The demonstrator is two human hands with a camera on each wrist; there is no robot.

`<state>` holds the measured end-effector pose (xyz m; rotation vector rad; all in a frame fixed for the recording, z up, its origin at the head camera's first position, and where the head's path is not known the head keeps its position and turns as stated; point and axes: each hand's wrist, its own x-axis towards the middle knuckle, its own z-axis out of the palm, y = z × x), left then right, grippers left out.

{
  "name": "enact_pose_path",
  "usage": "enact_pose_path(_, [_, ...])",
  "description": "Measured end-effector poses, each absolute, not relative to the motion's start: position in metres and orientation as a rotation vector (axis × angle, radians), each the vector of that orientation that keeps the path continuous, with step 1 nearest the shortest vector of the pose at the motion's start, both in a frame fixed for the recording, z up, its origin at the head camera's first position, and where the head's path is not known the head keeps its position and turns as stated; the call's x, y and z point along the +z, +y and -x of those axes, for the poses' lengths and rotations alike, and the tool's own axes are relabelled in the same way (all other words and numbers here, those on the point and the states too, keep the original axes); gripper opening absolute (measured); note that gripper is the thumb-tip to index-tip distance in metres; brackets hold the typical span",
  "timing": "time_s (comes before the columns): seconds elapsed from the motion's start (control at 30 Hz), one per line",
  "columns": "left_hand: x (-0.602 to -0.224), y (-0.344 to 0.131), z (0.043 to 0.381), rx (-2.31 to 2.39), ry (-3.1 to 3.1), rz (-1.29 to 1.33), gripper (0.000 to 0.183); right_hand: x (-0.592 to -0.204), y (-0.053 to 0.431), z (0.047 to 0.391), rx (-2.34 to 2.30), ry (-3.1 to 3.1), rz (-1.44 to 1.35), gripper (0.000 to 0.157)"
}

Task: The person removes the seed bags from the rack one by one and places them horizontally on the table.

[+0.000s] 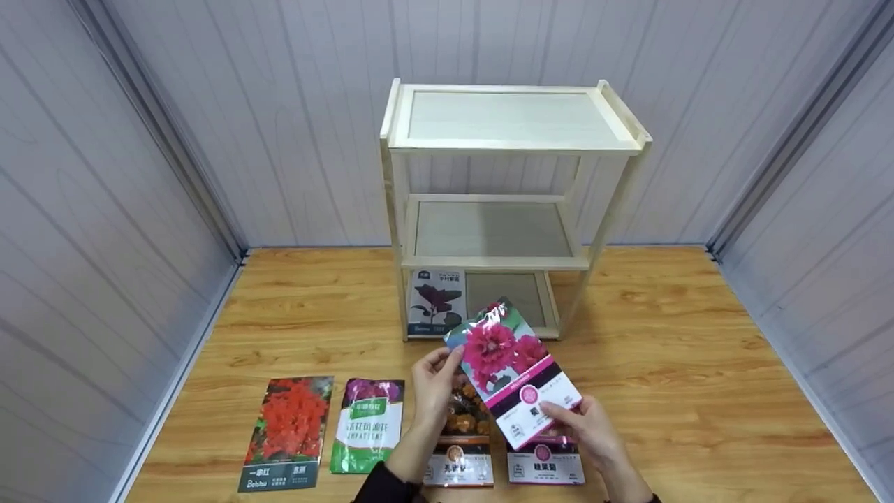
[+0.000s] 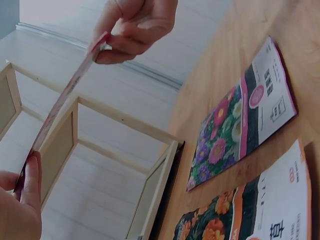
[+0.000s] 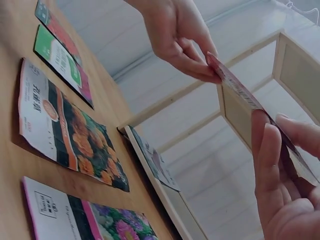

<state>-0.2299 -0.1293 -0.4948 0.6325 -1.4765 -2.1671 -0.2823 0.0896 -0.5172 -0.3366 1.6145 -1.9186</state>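
In the head view a seed packet with pink flowers (image 1: pixel 492 349) is held tilted in the air before the shelf. My left hand (image 1: pixel 434 384) pinches its upper left edge, while my right hand (image 1: pixel 592 434) grips the lower right corner, thumb on the front. Both wrist views show the packet nearly edge-on between the two hands. Below it on the table lie an orange-flower seed packet (image 1: pixel 458 469) and a mixed-flower seed packet (image 1: pixel 545 469), each partly covered in the head view. The right wrist view shows more of the orange-flower packet (image 3: pixel 75 130).
A pale wooden three-tier shelf (image 1: pixel 517 143) stands at the back. On its bottom tier, at left, rests a seed packet with a dark purple plant (image 1: pixel 436 300). A red-flower packet (image 1: pixel 288 429) and a green-and-white packet (image 1: pixel 368 426) lie on the table at left. Panel walls (image 1: pixel 321 140) enclose the table.
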Motion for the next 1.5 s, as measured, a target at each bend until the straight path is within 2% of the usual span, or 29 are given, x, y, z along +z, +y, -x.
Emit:
enact_pose_path(0.1, [-0.495,-0.132,0.236,-2.134,-1.526,-0.599,0.017,-0.510,0.086,0.275,-1.871,1.646,0.304,0.006])
enact_pose_path(0.5, [-0.497,-0.136,0.251,-2.036,-1.703,-0.548,0.021,-0.512,0.081,0.266,-1.739,1.555,0.475,0.012])
enact_pose_path(0.57, [-0.498,-0.136,0.251,-2.039,-1.704,-0.559,0.021,-0.511,0.082,0.268,-1.714,1.574,0.497,0.017])
enact_pose_path(0.73, [-0.498,-0.136,0.250,-2.048,-1.710,-0.560,0.021,-0.506,0.086,0.278,-1.680,1.650,0.567,0.041])
enact_pose_path(0.8, [-0.498,-0.135,0.250,-2.060,-1.705,-0.543,0.020,-0.503,0.088,0.284,-1.686,1.684,0.562,0.045])
enact_pose_path(1.0, [-0.499,-0.131,0.246,-2.110,-1.677,-0.495,0.018,-0.493,0.087,0.300,-1.727,1.852,0.469,0.032])
enact_pose_path(1.13, [-0.502,-0.129,0.243,-2.105,-1.692,-0.481,0.018,-0.491,0.084,0.308,-1.755,1.903,0.443,0.028])
enact_pose_path(1.5, [-0.508,-0.125,0.237,-2.057,-1.789,-0.469,0.016,-0.511,0.076,0.310,-1.784,1.968,0.418,0.020])
